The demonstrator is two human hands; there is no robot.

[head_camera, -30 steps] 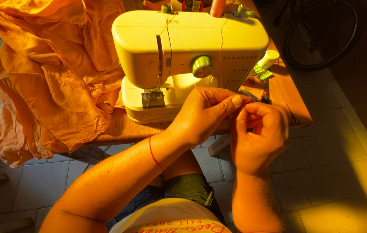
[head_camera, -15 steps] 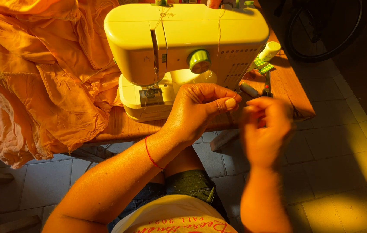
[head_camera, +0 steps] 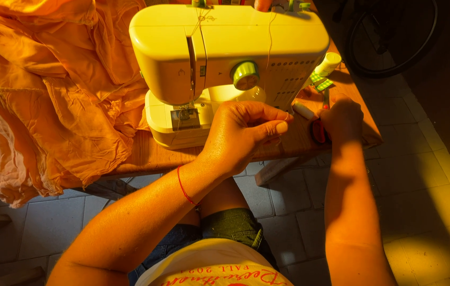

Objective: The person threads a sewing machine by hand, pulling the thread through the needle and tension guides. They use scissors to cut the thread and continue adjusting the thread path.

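Cloth point(head_camera: 61, 100): a big heap of orange fabric covers the left of the table and hangs over its front edge.
Table point(head_camera: 145, 159): wood, with the machine in the middle and small items at the right end.
Machine point(head_camera: 225, 58): a pale yellow sewing machine stands just beyond your hands, its green dial point(head_camera: 245, 74) facing you.
Wheel point(head_camera: 394, 37): a dark wheel stands on the tiled floor, well apart to the upper right.
Left hand point(head_camera: 238, 135): your fingers are curled shut, thumb and forefinger pinched together in front of the machine's base. A thin thread point(head_camera: 269, 47) runs down the machine's front toward that pinch; you seem to hold its end, though it is too fine to be sure.
Right hand point(head_camera: 344, 119): it lies knuckles-up on the right end of the table, over the red-handled scissors point(head_camera: 317, 130). I cannot tell whether your fingers grip them.
Spool point(head_camera: 328, 63): a light spool stands near the machine's right side.
Bobbin point(head_camera: 304, 110): a small pale roll lies between your two hands, just beside the scissors.
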